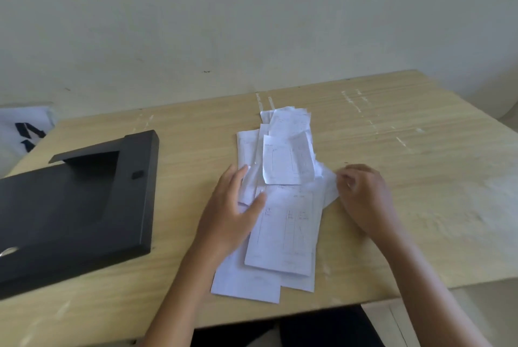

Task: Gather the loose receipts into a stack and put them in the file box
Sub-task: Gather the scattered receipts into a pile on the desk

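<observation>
On the pale wood-grain laminate counter (392, 156), near its middle, lies a loose overlapping spread of white printed paper receipts (283, 223), long strips and shorter slips running from the far side toward the near edge; faint ruled columns show on several, the print too blurred to read; one shorter slip sits on top of the far half with its lower corner curled up. Left hand (232, 212) lies flat on the left side of the spread, fingers straight and slightly apart, thumb stretched across onto the large near sheet; palm down, pressing paper, nothing gripped. Right hand (361, 195) sits at the right edge of the spread, fingers curled, fingertips pinching the crumpled corner of a receipt that sticks out to the right; wrist resting on the counter. Black rectangular plastic file box (84, 206) lies flat on the counter to the left, well apart from the receipts, a recessed panel and a small dark catch on its upper face; a glint of metal at its near left edge; whether it is open I cannot tell. Whitish scuff marks streak the counter at the far side; plain pale wall (252, 24) behind; a white sheet with dark marks (25, 128) beyond the counter's far left corner.
</observation>
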Demonstrator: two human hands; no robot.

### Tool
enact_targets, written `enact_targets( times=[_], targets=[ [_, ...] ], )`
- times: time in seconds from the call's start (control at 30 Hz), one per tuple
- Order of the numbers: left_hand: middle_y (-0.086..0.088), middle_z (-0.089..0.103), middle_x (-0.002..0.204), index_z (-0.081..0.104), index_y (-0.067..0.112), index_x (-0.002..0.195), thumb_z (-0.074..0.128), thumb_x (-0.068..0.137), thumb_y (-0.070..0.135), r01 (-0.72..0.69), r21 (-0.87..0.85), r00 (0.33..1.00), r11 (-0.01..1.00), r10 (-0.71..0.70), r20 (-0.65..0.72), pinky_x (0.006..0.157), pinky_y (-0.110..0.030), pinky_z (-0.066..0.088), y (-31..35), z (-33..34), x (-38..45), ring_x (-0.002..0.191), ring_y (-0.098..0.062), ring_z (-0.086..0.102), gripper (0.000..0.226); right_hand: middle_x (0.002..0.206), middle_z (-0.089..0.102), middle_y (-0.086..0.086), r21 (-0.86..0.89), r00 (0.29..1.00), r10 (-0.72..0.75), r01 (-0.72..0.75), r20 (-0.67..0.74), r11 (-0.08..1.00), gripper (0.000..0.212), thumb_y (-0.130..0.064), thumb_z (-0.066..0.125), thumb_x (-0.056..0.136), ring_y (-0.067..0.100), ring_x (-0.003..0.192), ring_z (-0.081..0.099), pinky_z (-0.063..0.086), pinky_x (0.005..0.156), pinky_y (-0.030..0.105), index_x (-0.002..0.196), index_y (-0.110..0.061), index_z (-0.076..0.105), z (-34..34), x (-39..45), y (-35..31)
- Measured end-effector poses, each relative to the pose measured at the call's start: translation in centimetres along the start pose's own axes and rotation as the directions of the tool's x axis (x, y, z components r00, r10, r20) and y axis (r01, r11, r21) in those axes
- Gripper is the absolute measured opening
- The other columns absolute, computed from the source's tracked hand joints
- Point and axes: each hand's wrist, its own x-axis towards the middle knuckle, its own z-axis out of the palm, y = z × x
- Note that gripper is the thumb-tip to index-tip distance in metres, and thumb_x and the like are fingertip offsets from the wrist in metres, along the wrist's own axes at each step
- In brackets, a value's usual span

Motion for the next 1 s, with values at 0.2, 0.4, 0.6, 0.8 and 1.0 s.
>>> enact_targets(
  times=[0.2, 0.4, 0.6, 0.8, 1.0],
  targets=[
    [0.01, -0.001, 0.173, 0.021, 0.033, 0.162, 0.03, 0.093, 0.075, -0.016, 0.403, 1.0, 0.915, 0.009, 0.019, 0.13, -0.044, 0.002, 0.2, 1.8, -2.9, 0.161, -0.021, -0.006, 0.082, 0.079, 0.075, 0.005, 0.004, 0.991, 0.118, -0.118, -0.065, 0.993, 0.022, -0.018, 0.063, 0.091, 0.033, 0.089, 0.057, 0.038, 0.08, 0.031, 0.076, -0.009, 0.077, -0.8, -1.7, -1.9],
    [-0.004, 0.006, 0.174, 0.02, 0.022, 0.162, 0.039, 0.102, 0.06, 0.114, 0.36, 0.993, 0.926, -0.094, -0.073, 0.129, -0.052, -0.001, 2.2, 4.0, -1.3, 0.16, -0.033, -0.004, 0.074, 0.055, 0.063, 0.015, 0.066, 0.979, 0.193, -0.189, -0.06, 0.98, 0.024, -0.012, 0.06, 0.083, 0.04, 0.066, 0.06, 0.049, 0.055, 0.042, 0.061, -0.002, 0.066, -1.1, -3.8, -2.4],
    [-0.003, 0.034, 0.163, 0.029, 0.02, 0.157, 0.05, 0.094, 0.049, 0.077, 0.215, 0.992, 0.974, -0.053, -0.116, 0.122, -0.05, 0.027, 2.5, 4.6, 1.2, 0.152, -0.03, 0.027, 0.072, 0.062, 0.066, 0.016, 0.061, 0.974, 0.221, -0.223, 0.04, 0.973, 0.015, -0.006, 0.059, 0.087, 0.04, 0.069, 0.057, 0.046, 0.061, 0.039, 0.078, -0.001, 0.069, -2.1, -4.4, -2.2],
    [0.0, 0.041, 0.156, 0.038, 0.019, 0.153, 0.055, 0.098, 0.037, 0.07, 0.164, 0.981, 0.984, -0.038, -0.192, 0.116, -0.042, 0.038, 1.6, 3.7, 0.7, 0.142, -0.022, 0.042, 0.061, 0.072, 0.063, -0.009, 0.059, 0.956, 0.287, -0.29, 0.066, 0.955, 0.019, -0.012, 0.061, 0.094, 0.015, 0.071, 0.058, 0.039, 0.062, 0.027, 0.107, -0.01, 0.074, -3.2, -4.0, -1.1],
    [-0.001, 0.045, 0.151, 0.038, 0.017, 0.152, 0.054, 0.097, 0.043, 0.035, 0.234, 0.978, 0.971, 0.015, -0.208, 0.116, -0.042, 0.037, 1.5, 4.3, 0.8, 0.141, -0.022, 0.042, 0.063, 0.066, 0.073, -0.003, 0.177, 0.943, 0.298, -0.322, 0.148, 0.93, 0.017, -0.014, 0.063, 0.087, 0.011, 0.057, 0.067, 0.043, 0.051, 0.02, 0.104, -0.013, 0.069, -2.7, -2.8, -2.6]
  ],
)
